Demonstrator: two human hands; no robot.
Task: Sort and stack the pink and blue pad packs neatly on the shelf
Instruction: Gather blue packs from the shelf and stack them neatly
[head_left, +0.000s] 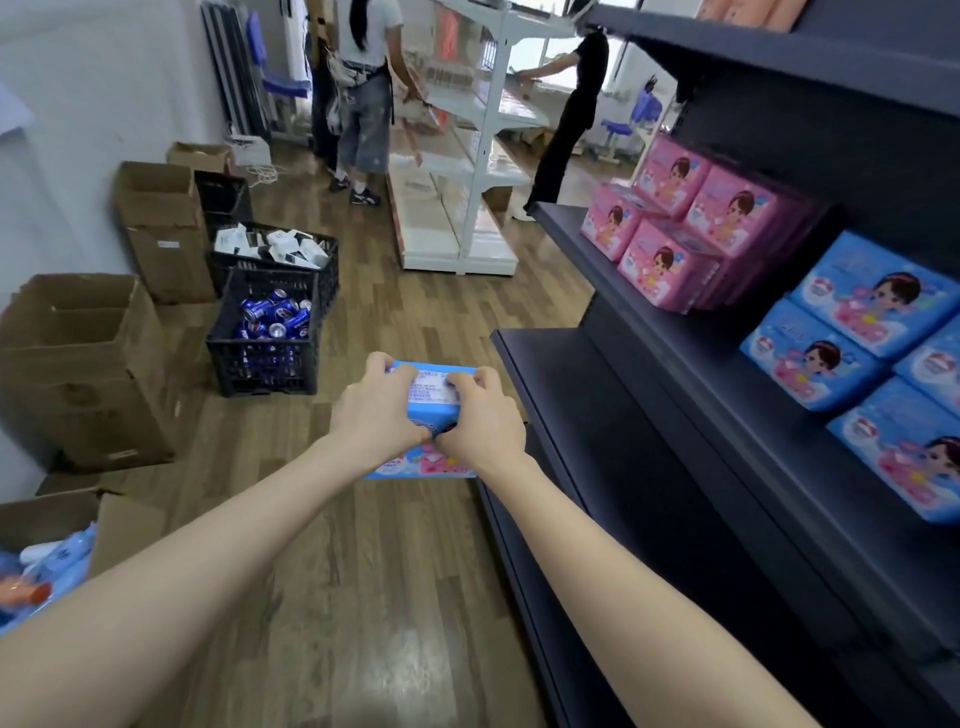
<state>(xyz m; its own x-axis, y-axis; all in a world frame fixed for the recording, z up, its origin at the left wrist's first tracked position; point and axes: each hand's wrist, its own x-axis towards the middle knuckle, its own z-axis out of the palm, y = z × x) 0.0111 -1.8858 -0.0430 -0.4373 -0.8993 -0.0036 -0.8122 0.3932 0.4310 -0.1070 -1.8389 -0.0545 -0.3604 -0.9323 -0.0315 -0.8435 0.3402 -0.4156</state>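
While both hands (431, 415) clasp boxy glossy blue pack (434, 400), wood-grain floor (363, 571)

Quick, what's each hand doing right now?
Left hand: closed on the blue pad pack.
Right hand: closed on the same pack.

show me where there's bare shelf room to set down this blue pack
The dark shelf is bare along its front edge, left of the pink packs. The lower shelf beside the held blue pack is bare too. Crowded: the blue stack further right.
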